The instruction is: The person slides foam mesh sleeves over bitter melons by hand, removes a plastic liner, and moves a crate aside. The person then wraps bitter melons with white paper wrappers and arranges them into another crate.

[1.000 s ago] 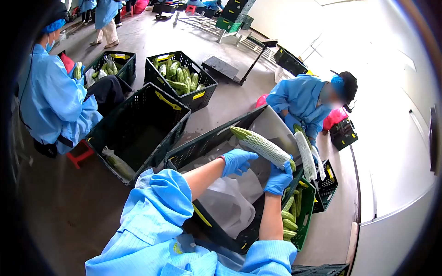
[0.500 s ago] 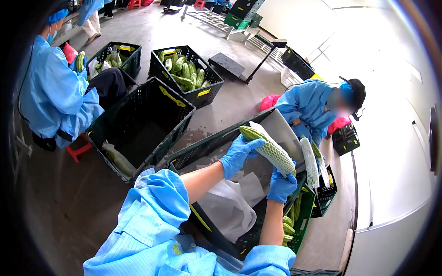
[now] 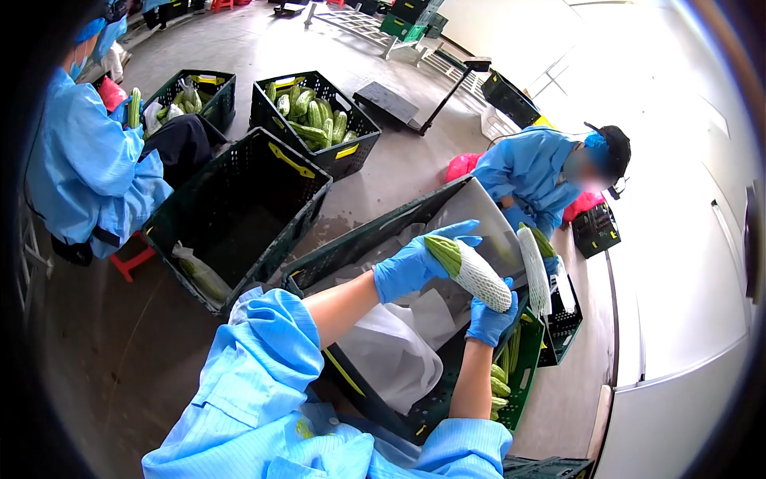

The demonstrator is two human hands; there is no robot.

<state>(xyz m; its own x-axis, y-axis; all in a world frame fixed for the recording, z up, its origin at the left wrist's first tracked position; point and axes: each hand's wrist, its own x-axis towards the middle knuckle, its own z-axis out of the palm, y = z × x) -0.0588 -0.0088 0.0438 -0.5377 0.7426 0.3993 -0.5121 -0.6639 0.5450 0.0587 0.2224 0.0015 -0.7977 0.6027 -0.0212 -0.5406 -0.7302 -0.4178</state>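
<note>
A green gourd is mostly covered by a white foam net, with its green upper-left end bare. My left hand, in a blue glove, is at that bare end, its fingers apart and stretched out behind it. The gourd's lower, netted end is gripped by my right hand, also gloved in blue. Both hands are above a dark green crate lined with translucent plastic film.
A large dark crate with one bagged gourd stands to the left. Crates of gourds and a floor scale lie beyond. Seated people in blue coats are at left and right, the latter holding a netted gourd.
The gourd has turned, its netted end now facing me more, and the net covers more of it. My left hand has shifted slightly left and its fingers have spread.
</note>
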